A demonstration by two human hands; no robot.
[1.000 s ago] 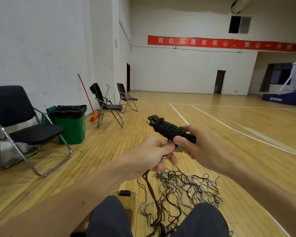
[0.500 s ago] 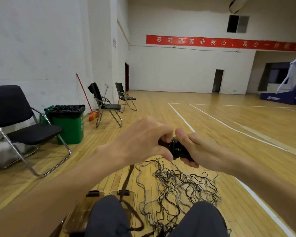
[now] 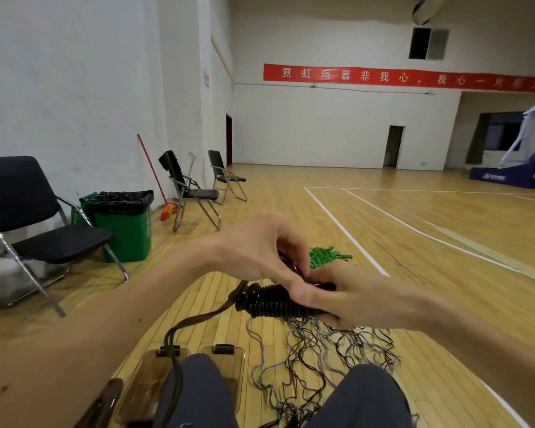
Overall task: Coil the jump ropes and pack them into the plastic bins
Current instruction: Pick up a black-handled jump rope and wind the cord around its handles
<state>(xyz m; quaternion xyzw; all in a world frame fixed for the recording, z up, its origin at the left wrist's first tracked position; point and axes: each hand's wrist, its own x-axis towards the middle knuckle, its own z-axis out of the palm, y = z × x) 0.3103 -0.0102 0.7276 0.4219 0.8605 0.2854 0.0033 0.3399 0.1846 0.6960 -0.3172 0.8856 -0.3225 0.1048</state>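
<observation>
Coiling is nearly done, I judge: the right hand (image 3: 352, 299) grips the black wound jump rope (image 3: 272, 304) above the floor (image 3: 414, 236), the left hand (image 3: 257, 251) pinches its windings, and next the trailing end needs securing before it goes into the plastic bins (image 3: 142, 381) below.

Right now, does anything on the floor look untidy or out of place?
Yes: a tangle of thin ropes sprawls uncoiled on the floor beside the plastic bins, under the black coiled rope.

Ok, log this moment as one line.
step: coiling; right hand: grips black jump rope coil; left hand: pinches it; loose cord: tangled on floor; plastic bins: on floor
</observation>
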